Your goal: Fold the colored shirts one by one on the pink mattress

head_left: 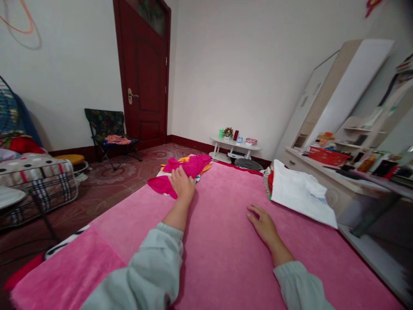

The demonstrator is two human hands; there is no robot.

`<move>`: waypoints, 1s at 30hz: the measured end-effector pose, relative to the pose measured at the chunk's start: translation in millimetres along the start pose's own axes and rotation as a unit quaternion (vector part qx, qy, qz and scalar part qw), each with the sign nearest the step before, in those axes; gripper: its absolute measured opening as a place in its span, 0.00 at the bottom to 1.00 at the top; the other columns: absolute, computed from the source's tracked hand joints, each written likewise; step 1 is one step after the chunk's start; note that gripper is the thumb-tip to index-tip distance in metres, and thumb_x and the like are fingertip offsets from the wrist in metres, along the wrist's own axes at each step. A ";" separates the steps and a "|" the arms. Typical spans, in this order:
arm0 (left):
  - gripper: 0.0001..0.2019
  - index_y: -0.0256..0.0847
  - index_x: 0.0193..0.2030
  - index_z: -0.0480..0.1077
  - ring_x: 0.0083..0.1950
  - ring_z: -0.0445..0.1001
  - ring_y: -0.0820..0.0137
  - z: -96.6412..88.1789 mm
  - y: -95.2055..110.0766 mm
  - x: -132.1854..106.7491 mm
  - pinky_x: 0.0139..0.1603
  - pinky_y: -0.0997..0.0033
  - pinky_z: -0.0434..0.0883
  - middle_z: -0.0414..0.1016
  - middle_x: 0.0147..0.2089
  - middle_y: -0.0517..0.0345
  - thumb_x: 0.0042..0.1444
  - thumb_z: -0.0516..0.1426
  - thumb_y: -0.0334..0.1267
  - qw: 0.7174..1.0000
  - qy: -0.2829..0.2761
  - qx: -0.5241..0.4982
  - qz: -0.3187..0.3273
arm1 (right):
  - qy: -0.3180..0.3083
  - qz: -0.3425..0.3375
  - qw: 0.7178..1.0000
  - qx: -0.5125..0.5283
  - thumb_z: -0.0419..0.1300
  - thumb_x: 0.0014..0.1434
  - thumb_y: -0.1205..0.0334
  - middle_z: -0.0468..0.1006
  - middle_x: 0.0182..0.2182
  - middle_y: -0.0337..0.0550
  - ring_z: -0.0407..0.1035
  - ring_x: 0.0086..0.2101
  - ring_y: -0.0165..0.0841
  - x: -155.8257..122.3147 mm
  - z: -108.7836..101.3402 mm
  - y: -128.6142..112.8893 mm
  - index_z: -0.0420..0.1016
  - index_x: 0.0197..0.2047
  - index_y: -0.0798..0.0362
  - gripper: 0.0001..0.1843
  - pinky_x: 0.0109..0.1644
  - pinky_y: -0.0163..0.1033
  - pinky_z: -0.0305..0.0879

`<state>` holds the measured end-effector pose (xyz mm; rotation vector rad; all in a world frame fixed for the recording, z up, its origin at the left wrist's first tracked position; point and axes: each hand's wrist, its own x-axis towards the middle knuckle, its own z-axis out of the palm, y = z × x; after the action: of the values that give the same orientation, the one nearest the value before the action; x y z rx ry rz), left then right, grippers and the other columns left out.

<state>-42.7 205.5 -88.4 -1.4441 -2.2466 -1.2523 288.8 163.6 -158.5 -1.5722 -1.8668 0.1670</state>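
Note:
My left hand (pixel 182 183) reaches far across the pink bed cover (pixel 226 249) and grips a magenta garment (pixel 190 170), fingers closed into its fabric. That garment lies on a small pile with orange and white cloth under it at the bed's far left edge. Resting flat on the pink cover is my right hand (pixel 263 224), fingers spread and holding nothing. A stack of folded clothes topped by a white shirt (pixel 300 191) lies a short way beyond and to the right of the right hand. Both arms wear pale grey-green sleeves.
A dark red door (pixel 145 73) stands at the back left with a folding chair (pixel 109 133) beside it. A low white table (pixel 234 146) with small items sits beyond the bed. A dresser with a red basket (pixel 327 156) runs along the right. Another bed with plaid bedding (pixel 38 181) is at left.

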 end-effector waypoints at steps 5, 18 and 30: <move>0.32 0.23 0.64 0.55 0.62 0.62 0.49 2.1 -19.6 8.9 0.66 0.47 0.45 0.69 0.55 0.30 0.56 0.53 0.40 0.996 -0.037 0.055 -0.058 | 0.002 0.008 1.000 0.008 0.56 0.55 0.55 0.73 0.54 0.52 0.67 0.54 0.40 0.6 0.3 -1.8 0.78 0.48 0.55 0.21 0.62 0.49 0.58; 0.15 0.45 0.49 0.74 0.48 0.72 0.64 -27.8 49.5 -10.2 0.51 0.68 0.67 0.77 0.48 0.55 0.57 0.53 0.37 0.974 -0.144 -0.109 0.139 | 0.044 0.065 0.987 0.138 0.62 0.49 0.52 0.78 0.49 0.51 0.69 0.51 0.42 1.1 -7.2 -24.5 0.80 0.41 0.53 0.19 0.62 0.52 0.57; 0.26 0.40 0.60 0.66 0.59 0.67 0.61 -14.4 109.1 -73.4 0.62 0.61 0.63 0.69 0.59 0.49 0.52 0.59 0.35 0.795 -0.322 -0.374 0.352 | 0.180 0.282 0.765 0.550 0.67 0.38 0.70 0.80 0.25 0.40 0.74 0.26 0.33 15.4 -57.4 -34.7 0.76 0.34 0.57 0.15 0.34 0.36 0.73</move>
<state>80.1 164.9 -60.5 -2.9916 -1.1010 -1.5553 292.1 150.2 -91.0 -1.0878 -0.6271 0.9578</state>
